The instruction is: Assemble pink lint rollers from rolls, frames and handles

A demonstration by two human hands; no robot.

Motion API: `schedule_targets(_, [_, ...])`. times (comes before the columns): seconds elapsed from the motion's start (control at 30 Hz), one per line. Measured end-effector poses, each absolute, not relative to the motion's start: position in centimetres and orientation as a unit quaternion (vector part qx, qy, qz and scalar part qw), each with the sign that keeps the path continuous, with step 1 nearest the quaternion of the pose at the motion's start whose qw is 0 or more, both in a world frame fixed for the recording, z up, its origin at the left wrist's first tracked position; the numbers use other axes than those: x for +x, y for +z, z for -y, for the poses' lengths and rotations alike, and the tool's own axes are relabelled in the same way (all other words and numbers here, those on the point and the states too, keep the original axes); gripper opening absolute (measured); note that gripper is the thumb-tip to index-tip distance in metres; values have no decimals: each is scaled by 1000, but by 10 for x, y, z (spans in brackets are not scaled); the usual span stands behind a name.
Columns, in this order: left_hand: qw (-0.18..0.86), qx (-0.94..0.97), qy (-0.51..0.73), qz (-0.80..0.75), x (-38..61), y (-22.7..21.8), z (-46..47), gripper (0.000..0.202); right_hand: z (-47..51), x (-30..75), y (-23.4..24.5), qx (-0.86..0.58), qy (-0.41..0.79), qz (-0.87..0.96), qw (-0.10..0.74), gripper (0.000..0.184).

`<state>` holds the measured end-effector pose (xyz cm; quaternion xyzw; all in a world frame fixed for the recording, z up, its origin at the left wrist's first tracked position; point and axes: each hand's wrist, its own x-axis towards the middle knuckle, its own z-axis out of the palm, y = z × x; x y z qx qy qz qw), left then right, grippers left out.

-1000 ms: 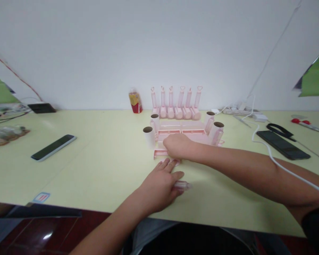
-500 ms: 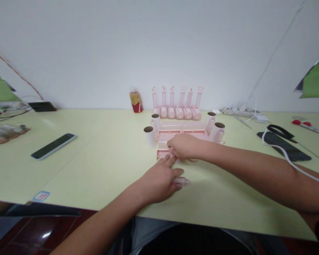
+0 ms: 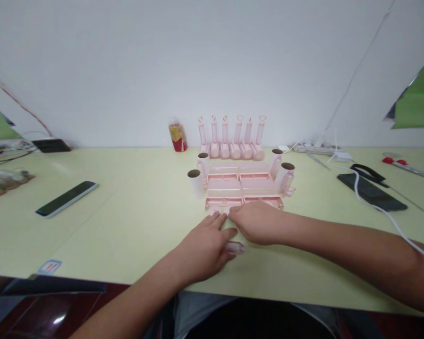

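My left hand is low over the table, its thumb and lower fingers closed around a clear pinkish tube. Its outstretched fingertips touch or nearly touch a pink round piece. Right beside them, my right hand is bent downward with fingers together; what they may hold is hidden. Just beyond the hands lie open pink cases with clear lids, set in two columns. A case edge and part of another round pink piece show near the right fingertips.
White cardboard tubes stand on both sides of the cases. Behind is a row of pink upright stick-like holders and a red-yellow packet. One phone lies left, another dark phone right, near a white cable.
My right hand has moved back toward me from over the cases, uncovering them. My left hand still holds the tube and has shifted slightly down and left in view.
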<state>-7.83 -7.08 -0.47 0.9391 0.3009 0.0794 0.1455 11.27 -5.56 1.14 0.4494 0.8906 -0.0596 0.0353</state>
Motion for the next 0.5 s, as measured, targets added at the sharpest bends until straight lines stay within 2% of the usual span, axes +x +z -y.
schedule_targets(0.1, [127, 943, 60, -302, -79, -3, 67, 52, 58, 115, 7, 452, -46, -890, 24, 27])
schedule_targets(0.27, [108, 942, 56, -312, -86, 2, 69, 43, 63, 128, 8, 473, -20, -881, -2, 29])
schedule_targets(0.5, [72, 935, 47, -344, -93, 16, 66, 49, 69, 133, 3, 467, -18, -884, -4, 30])
